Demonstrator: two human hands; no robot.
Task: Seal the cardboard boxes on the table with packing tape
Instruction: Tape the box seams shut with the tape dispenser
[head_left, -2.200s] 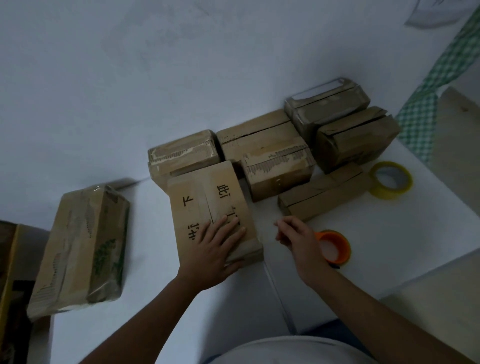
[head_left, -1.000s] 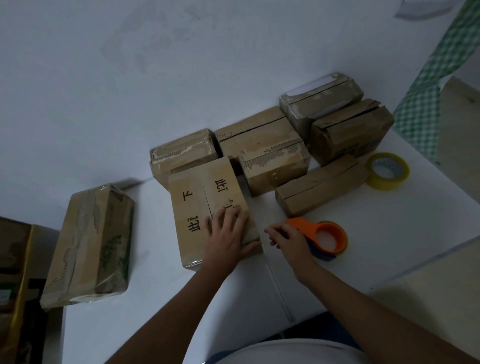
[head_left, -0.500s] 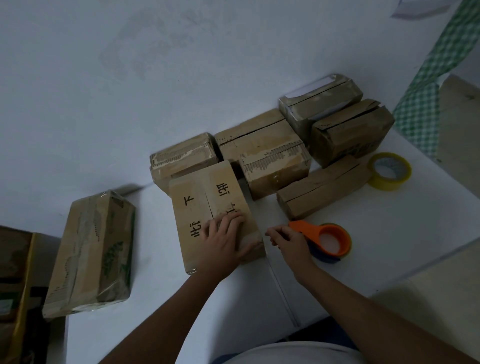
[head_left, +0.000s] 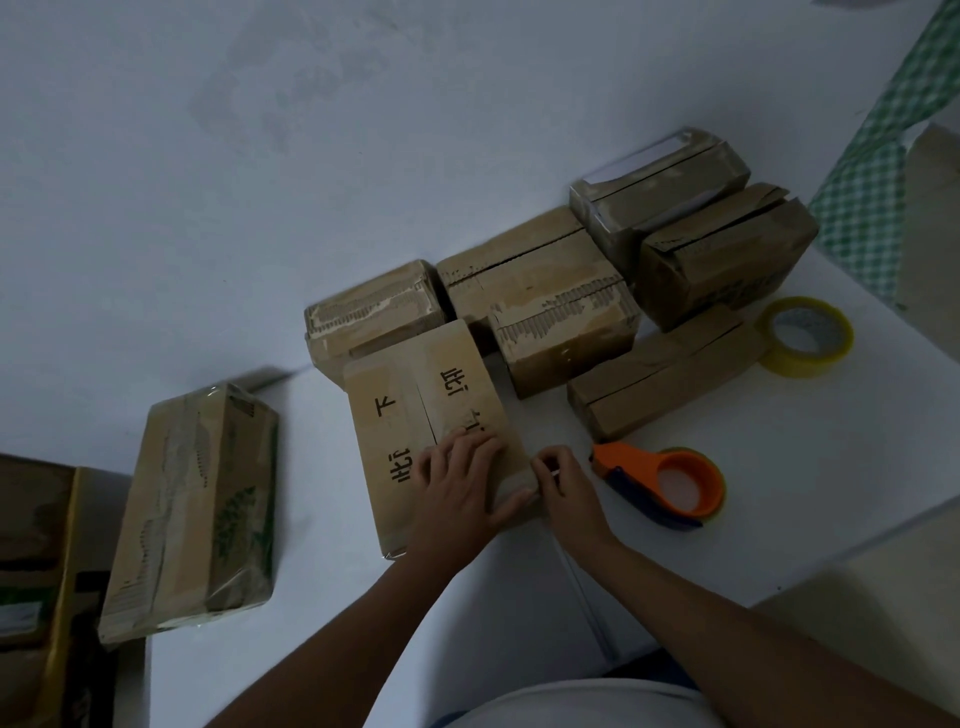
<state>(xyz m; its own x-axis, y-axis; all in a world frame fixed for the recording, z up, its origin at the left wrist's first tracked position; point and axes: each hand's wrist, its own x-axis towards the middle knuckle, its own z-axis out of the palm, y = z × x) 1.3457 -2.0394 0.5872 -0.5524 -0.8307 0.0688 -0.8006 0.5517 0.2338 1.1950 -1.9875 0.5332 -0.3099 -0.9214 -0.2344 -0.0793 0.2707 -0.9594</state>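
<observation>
A flat cardboard box with black characters (head_left: 410, 415) lies on the white table (head_left: 789, 483) in front of me. My left hand (head_left: 457, 493) presses flat on its near right part. My right hand (head_left: 566, 486) is at the box's near right corner, with thumb and fingers pinched together. A small pale glint between them looks like the end of clear tape. The orange tape dispenser (head_left: 670, 483) lies on the table just right of that hand, and no hand holds it.
Several more cardboard boxes (head_left: 561, 306) stand packed along the wall behind. A yellowish tape roll (head_left: 805, 338) lies at the far right. A film-wrapped box (head_left: 192, 509) lies at the left, next to a darker carton (head_left: 36, 571). The table edge runs at the lower right.
My right hand has moved left from the dispenser's nose to the box's near right corner. The dispenser stays on the table. My left hand keeps pressing on the box.
</observation>
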